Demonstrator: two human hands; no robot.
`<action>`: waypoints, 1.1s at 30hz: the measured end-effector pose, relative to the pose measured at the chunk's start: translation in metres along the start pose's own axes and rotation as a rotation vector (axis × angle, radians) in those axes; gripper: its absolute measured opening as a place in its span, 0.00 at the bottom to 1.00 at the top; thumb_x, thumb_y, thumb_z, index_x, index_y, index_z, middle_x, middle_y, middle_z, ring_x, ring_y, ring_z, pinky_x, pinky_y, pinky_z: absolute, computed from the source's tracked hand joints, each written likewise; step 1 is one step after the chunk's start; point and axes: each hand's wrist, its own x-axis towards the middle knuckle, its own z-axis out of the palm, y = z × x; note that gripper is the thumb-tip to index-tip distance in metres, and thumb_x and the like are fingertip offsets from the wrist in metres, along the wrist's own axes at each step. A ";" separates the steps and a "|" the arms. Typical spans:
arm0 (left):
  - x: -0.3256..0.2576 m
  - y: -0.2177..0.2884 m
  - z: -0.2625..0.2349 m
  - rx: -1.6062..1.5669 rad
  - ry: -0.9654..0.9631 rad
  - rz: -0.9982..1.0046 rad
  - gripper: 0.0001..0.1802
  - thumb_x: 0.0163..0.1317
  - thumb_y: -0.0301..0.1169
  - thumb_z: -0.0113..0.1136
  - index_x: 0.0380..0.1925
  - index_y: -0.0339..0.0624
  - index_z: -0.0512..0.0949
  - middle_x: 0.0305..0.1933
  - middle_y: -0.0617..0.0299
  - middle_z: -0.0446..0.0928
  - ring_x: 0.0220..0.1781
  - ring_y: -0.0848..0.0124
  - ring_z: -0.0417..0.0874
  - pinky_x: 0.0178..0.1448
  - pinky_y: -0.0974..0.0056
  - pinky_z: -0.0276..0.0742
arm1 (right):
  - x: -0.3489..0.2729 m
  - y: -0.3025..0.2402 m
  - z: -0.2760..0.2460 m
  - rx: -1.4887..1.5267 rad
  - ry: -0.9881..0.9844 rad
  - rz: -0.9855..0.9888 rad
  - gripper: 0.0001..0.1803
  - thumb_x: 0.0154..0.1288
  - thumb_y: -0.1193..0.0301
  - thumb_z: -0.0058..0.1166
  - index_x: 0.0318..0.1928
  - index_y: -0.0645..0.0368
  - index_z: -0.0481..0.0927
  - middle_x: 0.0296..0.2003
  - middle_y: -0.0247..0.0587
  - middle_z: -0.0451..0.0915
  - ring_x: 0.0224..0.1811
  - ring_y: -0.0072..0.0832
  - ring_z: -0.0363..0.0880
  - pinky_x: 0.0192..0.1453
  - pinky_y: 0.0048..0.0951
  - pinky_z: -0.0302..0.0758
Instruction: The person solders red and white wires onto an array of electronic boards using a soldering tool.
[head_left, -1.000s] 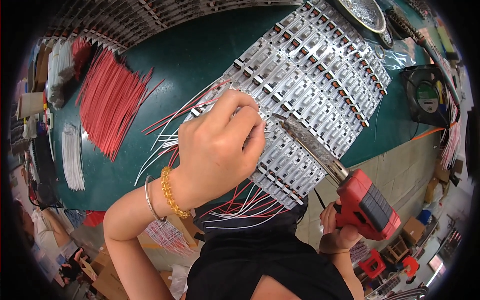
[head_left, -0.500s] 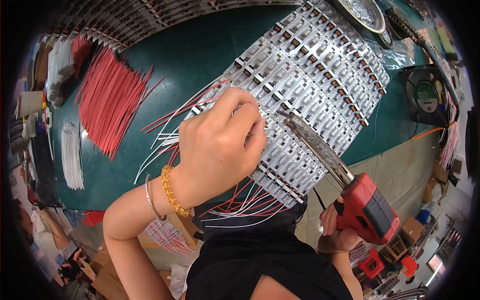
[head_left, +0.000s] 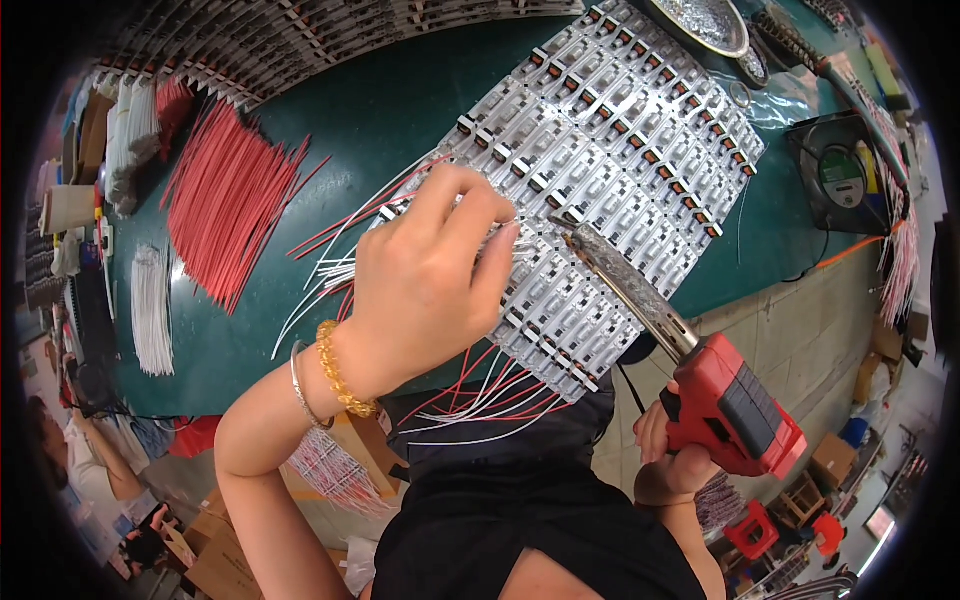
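Note:
My left hand (head_left: 425,275) is over the panel of small clear-and-silver modules (head_left: 610,150), thumb and forefinger pinched together. What sits between those fingertips is too small to make out. Red and white wires (head_left: 335,265) stick out past the panel's left edge, partly hidden by this hand. My right hand (head_left: 680,455) grips the red handle of a soldering gun (head_left: 735,410). Its metal barrel slants up and left, and the tip lies over the panel, just right of my left fingertips. More loose red and white wires (head_left: 490,405) hang from the panel's near edge.
A pile of red wires (head_left: 230,200) and a bundle of white wires (head_left: 151,315) lie on the green table (head_left: 360,110). Stacked panels (head_left: 270,45) line the far left. A round metal dish (head_left: 710,25) and a black fan (head_left: 840,180) stand at the right.
The panel and table sit slightly further left in view. My left thumb has shifted a little, the pinch staying above the panel. The soldering gun's tip remains close to my left fingertips.

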 end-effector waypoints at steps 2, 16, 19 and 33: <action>0.001 0.003 -0.012 -0.135 -0.143 -0.106 0.05 0.50 0.19 0.64 0.29 0.36 0.79 0.39 0.57 0.76 0.28 0.67 0.79 0.31 0.67 0.75 | 0.002 -0.001 0.003 0.022 0.019 -0.016 0.53 0.50 0.33 0.57 0.59 0.70 0.66 0.10 0.25 0.63 0.10 0.21 0.65 0.20 0.24 0.65; 0.001 -0.011 -0.023 0.071 0.090 0.202 0.07 0.49 0.19 0.66 0.28 0.36 0.78 0.33 0.58 0.76 0.27 0.64 0.79 0.29 0.65 0.72 | 0.002 -0.003 0.004 0.062 0.086 -0.029 0.52 0.51 0.33 0.57 0.58 0.70 0.65 0.10 0.26 0.64 0.09 0.21 0.64 0.20 0.23 0.65; 0.002 0.006 -0.029 0.086 0.144 0.166 0.08 0.49 0.19 0.66 0.30 0.38 0.79 0.30 0.59 0.79 0.28 0.65 0.79 0.32 0.65 0.72 | -0.004 -0.002 -0.002 0.115 0.048 0.010 0.52 0.51 0.33 0.57 0.58 0.70 0.65 0.11 0.26 0.65 0.10 0.21 0.65 0.20 0.23 0.66; -0.006 0.018 0.006 0.048 -0.050 -0.048 0.08 0.49 0.22 0.66 0.21 0.43 0.75 0.20 0.67 0.72 0.23 0.69 0.67 0.39 0.64 0.59 | -0.009 0.016 -0.021 0.031 -0.061 -0.060 0.50 0.52 0.35 0.58 0.58 0.68 0.66 0.12 0.26 0.66 0.11 0.20 0.66 0.22 0.23 0.65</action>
